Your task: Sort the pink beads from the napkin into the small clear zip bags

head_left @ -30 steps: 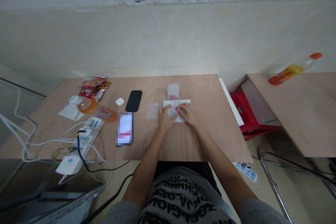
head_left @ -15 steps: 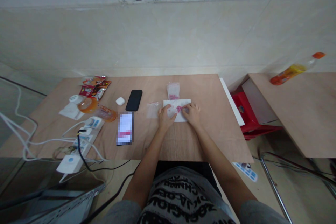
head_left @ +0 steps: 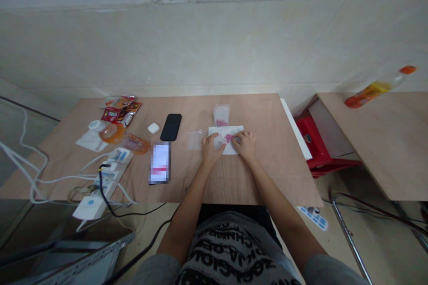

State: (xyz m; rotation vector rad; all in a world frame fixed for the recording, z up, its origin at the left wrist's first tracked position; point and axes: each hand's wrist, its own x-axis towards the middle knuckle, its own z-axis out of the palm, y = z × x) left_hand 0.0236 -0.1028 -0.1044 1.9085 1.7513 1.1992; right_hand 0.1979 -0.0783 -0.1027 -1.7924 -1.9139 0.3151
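Note:
A white sheet of paper (head_left: 240, 131) lies on the table with a small heap of pink beads (head_left: 228, 138) on it. My left hand (head_left: 210, 150) rests at the sheet's left side, thumb and forefinger curved around what looks like a small clear plastic bag (head_left: 219, 142), its outline faint. From the right, my right hand (head_left: 246, 146) has its bent fingertips at the edge of the heap; whether a bead is between them is too small to see. Beyond the sheet is a clear bag (head_left: 221, 116) with pink beads inside. Another clear zip bag (head_left: 195, 140) lies flat beside my left hand.
Left of my hands are a black phone (head_left: 171, 127), a lit phone (head_left: 159, 163), a white case (head_left: 154, 128), an orange drink bottle (head_left: 129, 140), snack packets (head_left: 122, 111) and a power strip (head_left: 103, 182) with cables. A red stool (head_left: 309, 138) stands between the tables.

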